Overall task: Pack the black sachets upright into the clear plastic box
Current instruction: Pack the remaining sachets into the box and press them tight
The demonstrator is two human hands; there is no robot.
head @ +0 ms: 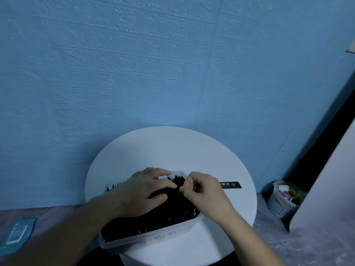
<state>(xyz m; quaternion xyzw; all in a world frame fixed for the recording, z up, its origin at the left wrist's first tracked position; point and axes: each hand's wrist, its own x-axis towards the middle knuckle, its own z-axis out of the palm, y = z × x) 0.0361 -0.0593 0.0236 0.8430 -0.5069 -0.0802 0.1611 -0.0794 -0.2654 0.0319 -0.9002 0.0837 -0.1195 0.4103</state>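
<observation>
A clear plastic box (153, 239) stands on a round white table (172, 150), packed with several black sachets (172, 212) standing upright. My left hand (142, 191) lies flat on top of the sachets, fingers spread and pressing them leftward. My right hand (201, 189) is at the box's right end and pinches a black sachet between thumb and fingers, its lower end among the packed ones. One more black sachet (230, 184) with gold print lies flat on the table just right of that hand.
A blue textured wall rises right behind the table. A small white basket (282, 202) with scraps sits on the floor at the right, beside a pale panel (326, 179). A teal packet (17, 235) lies on the floor at the left.
</observation>
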